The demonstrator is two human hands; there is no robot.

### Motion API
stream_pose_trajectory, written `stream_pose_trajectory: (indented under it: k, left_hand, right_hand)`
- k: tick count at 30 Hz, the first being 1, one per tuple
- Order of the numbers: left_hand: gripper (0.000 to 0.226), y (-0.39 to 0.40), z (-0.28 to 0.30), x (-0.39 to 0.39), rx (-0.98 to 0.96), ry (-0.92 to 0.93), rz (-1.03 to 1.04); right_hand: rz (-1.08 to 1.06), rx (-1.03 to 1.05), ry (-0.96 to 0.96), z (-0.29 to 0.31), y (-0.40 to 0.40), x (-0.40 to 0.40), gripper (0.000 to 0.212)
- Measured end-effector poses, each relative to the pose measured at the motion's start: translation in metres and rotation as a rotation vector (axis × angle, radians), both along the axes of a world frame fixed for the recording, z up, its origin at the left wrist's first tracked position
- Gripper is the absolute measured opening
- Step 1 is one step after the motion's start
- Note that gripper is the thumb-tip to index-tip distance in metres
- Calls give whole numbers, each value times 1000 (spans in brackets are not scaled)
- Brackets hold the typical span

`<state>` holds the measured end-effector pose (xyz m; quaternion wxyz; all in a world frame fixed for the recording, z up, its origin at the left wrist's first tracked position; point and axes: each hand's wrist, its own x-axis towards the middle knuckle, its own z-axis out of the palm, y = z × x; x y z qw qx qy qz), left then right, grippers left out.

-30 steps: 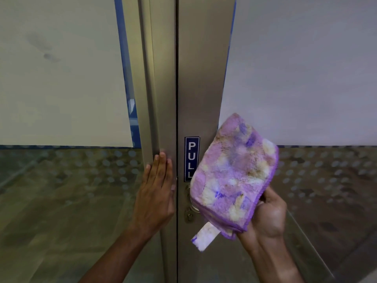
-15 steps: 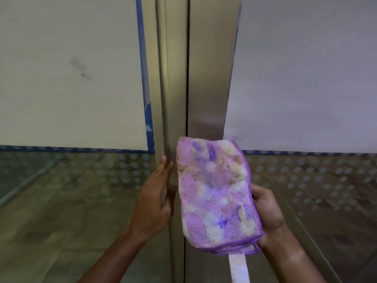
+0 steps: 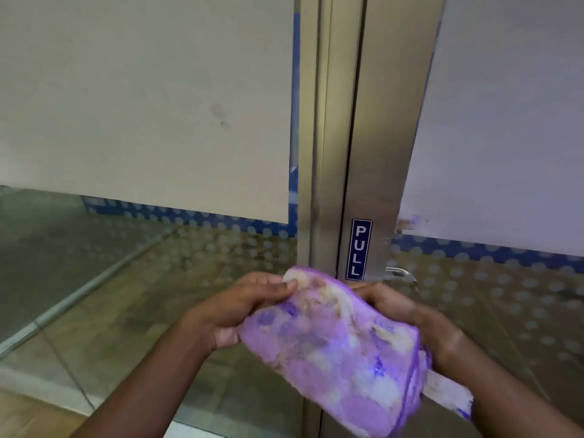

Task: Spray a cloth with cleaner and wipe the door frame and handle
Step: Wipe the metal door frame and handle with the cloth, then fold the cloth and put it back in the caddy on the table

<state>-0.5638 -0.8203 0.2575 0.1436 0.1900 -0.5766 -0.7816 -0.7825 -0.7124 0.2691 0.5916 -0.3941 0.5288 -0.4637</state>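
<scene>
A folded purple cloth (image 3: 331, 352) with pale blotches and a white tag is held in front of me, away from the door. My left hand (image 3: 240, 308) pinches its upper left corner. My right hand (image 3: 407, 314) grips its far right edge, partly hidden behind the cloth. The brushed-metal door frame (image 3: 376, 137) runs up the middle, with a blue PULL sign (image 3: 358, 249) on it. Just right of the sign the metal door handle (image 3: 399, 273) sticks out, above my right hand.
Glass panels flank the frame, frosted white above (image 3: 142, 105) and clear with a dotted band below. Through the lower left glass (image 3: 94, 279) a tiled floor shows. No spray bottle is in view.
My left hand left the door frame and took hold of the cloth. The cloth came down off the frame and now lies flatter between both hands. The view shifted left.
</scene>
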Motion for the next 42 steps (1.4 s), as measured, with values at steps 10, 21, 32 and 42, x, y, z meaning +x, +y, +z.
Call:
stream_pose_trajectory:
  k: [10, 21, 32, 42]
  left_hand:
    - [26, 35, -30, 32, 70, 76, 602]
    - [25, 58, -41, 79, 65, 134, 903]
    - [14, 106, -46, 187, -150, 77, 1284]
    - [9, 222, -97, 323, -182, -124, 1630]
  right_hand:
    - [108, -69, -694, -42, 7, -6, 59]
    - [107, -117, -208, -60, -9, 49, 30]
    - [-20, -249, 80, -60, -28, 176, 16]
    - [155, -192, -5, -105, 34, 331, 16]
